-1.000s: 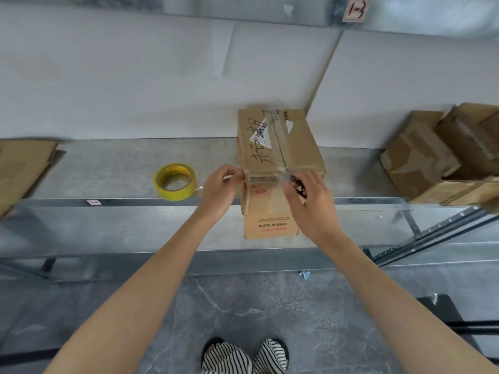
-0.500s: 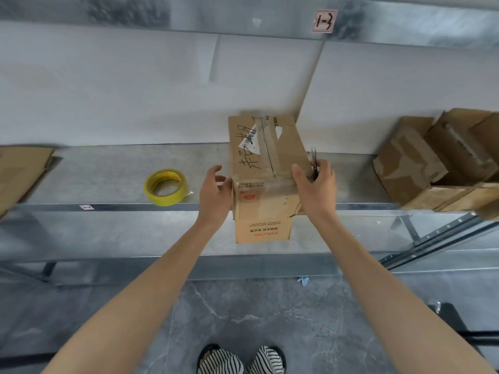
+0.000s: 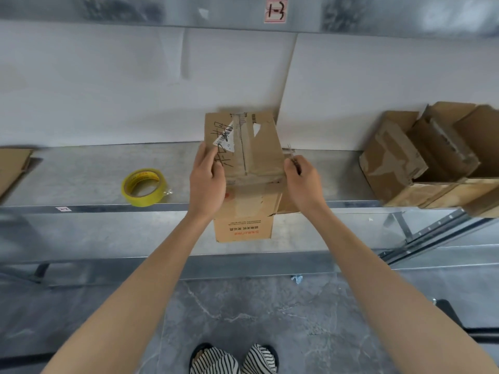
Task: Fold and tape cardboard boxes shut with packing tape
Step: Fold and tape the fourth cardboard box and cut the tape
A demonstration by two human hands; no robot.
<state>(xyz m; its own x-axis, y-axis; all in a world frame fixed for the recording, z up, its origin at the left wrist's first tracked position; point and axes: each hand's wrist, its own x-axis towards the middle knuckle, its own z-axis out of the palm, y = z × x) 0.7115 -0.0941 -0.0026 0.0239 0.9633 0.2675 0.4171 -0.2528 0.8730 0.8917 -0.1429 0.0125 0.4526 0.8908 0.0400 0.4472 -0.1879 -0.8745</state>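
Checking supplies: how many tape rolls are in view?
1: the yellow roll lies on the shelf, left of the box. More may be hidden behind boxes.

Left hand (image 3: 208, 182) — up onto box (image 3: 259, 149) top.

This looks like a stockroom or warehouse packing bay. Galvanised metal shelving (image 3: 81, 168) runs right across the frame, with a red-bordered location tag (image 3: 275, 10) on the upper beam at top centre. Worn cardboard cartons (image 3: 399, 163) crowd the shelf at right, flattened cardboard (image 3: 13, 166) lies at far left, and a yellow roll of packing tape (image 3: 143, 187) sits left of centre. Plain white wall panels (image 3: 108, 85) stand behind, with a grey stone-look floor (image 3: 243, 314) below.
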